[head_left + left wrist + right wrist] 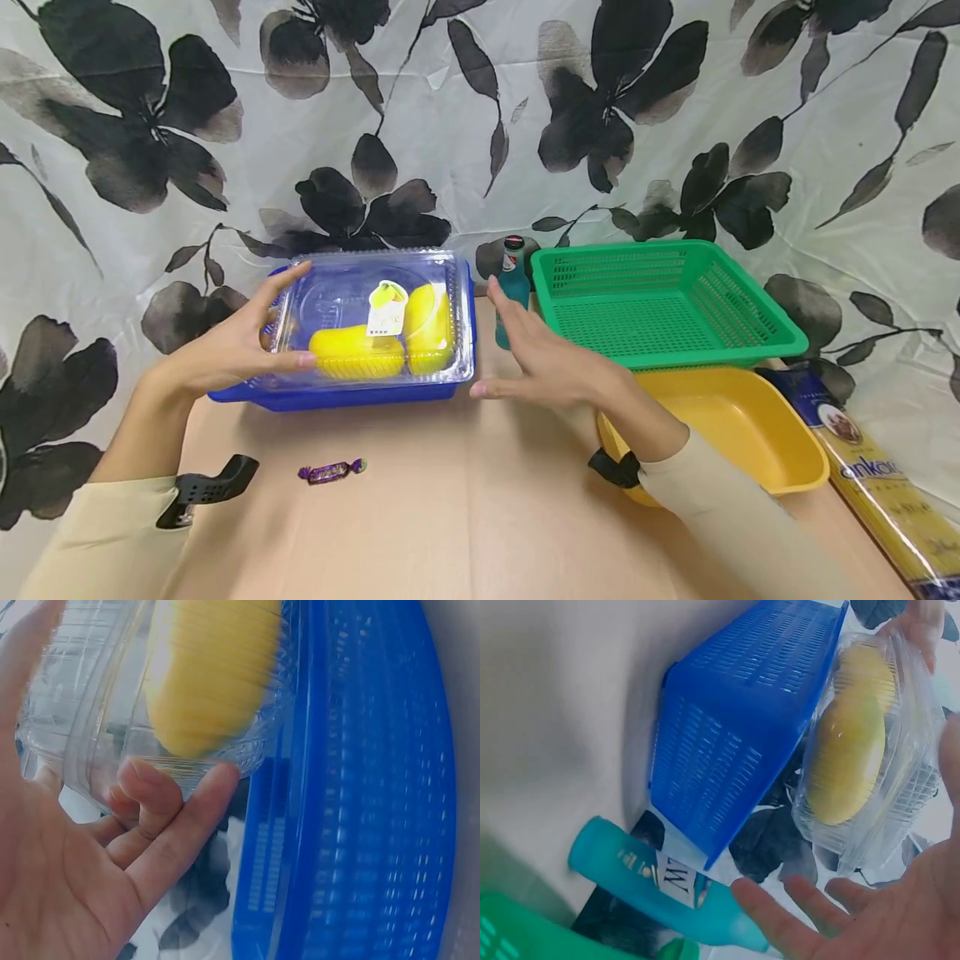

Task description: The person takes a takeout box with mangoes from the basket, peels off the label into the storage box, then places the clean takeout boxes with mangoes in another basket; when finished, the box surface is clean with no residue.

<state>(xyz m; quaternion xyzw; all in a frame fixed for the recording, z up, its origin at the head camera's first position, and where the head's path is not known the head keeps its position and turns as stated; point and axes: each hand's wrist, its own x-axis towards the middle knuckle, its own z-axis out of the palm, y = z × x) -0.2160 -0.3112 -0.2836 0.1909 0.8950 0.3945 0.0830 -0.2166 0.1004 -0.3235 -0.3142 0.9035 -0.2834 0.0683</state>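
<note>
A clear plastic clamshell box (330,287) with yellow fruits (356,352), which look like mangoes, and a white label (386,321) is at the blue slotted basket (360,399). My left hand (232,342) grips the box's left end, thumb at the front and fingers behind. In the right wrist view the box (900,772) is tilted at the mouth of the basket (712,750), partly outside it. Off the box's right end, my right hand (551,362) has its fingers spread and holds nothing. Behind its fingertips stands a teal bottle (514,287).
A green slotted basket (667,360) stands at the back right, with a yellow tray (780,467) in front of it. Along the right edge lies a pasta packet (877,483). One purple wrapped candy (331,472) lies on the table (420,533) in front of the blue basket.
</note>
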